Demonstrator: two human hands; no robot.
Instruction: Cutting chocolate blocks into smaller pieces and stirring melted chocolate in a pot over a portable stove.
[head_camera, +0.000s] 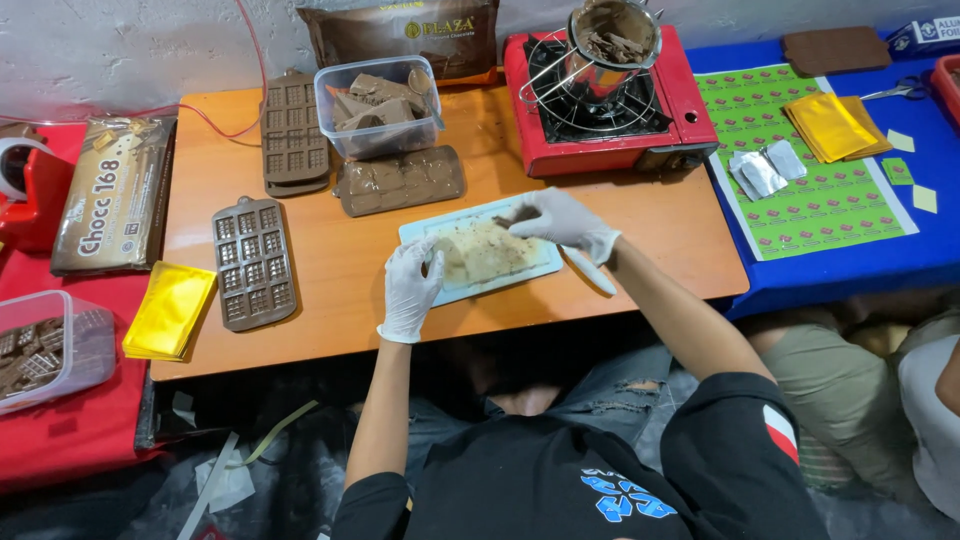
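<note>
A pale blue cutting board (415, 232) lies on the orange table (330, 250) with a pale flat slab (485, 252) on it, dusted with brown crumbs. My left hand (410, 288), in a white glove, rests on the slab's left end and steadies it. My gloved right hand (566, 222) sits over the slab's far right corner, closed on a white-handled tool (590, 272). Its dark tip (505, 221) touches the slab's top edge.
Brown chocolate moulds (254, 262) (293, 130) (400, 180) and a clear tub of chocolate chunks (380, 105) lie beyond the board. A red gas stove (690, 100) carries a metal pot (612, 40). Gold foil sheets (170, 310) (832, 127), a green printed sheet (830, 200) and another person's leg (830, 380) are nearby.
</note>
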